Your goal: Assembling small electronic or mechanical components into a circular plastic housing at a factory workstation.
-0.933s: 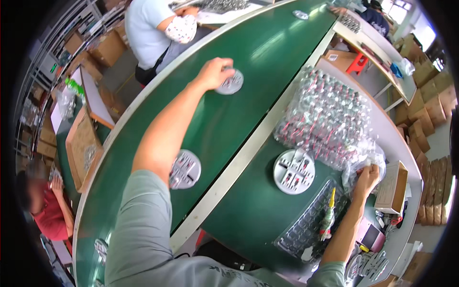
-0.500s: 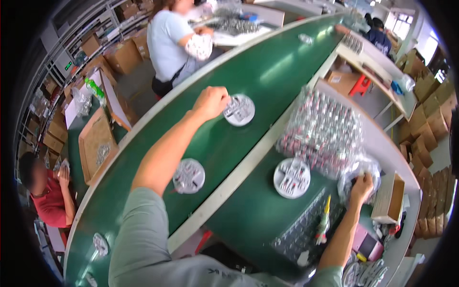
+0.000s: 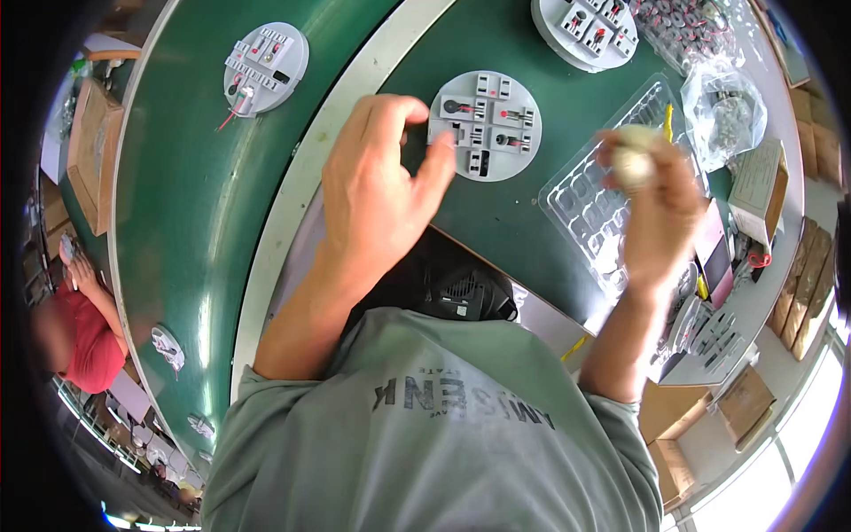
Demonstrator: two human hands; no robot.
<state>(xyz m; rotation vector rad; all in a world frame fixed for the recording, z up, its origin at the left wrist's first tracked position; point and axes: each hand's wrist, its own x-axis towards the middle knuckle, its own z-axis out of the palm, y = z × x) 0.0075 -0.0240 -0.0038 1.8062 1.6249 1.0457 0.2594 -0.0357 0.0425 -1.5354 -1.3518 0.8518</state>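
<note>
My left hand [image 3: 377, 177] has its thumb and fingers apart at the left edge of a round grey plate [image 3: 486, 111]. Small raised holders with little black and red parts cover that plate, which lies flat on the green work surface. The thumb overlaps its rim; whether it touches cannot be made out. My right hand [image 3: 667, 208] is raised over a clear plastic blister tray [image 3: 585, 199] and smeared by motion. Its fingers are closed round a pale, round thing [image 3: 634, 160] whose kind is too blurred to name. A yellow-tipped tool [image 3: 667, 122] lies partly behind this hand.
Another round plate [image 3: 589, 31] sits at the far side, beside a bag of small metal parts [image 3: 687, 31]. A clear bag [image 3: 725, 115] and an open carton [image 3: 758, 191] stand right. On the green belt [image 3: 177, 239] at left are more plates [image 3: 266, 66]. A red-sleeved person [image 3: 93, 332] works beyond.
My view has swung down toward my body. My left hand has come back from the belt to the nearer plate; my right hand has left the clear bag, now holding a pale round thing.
</note>
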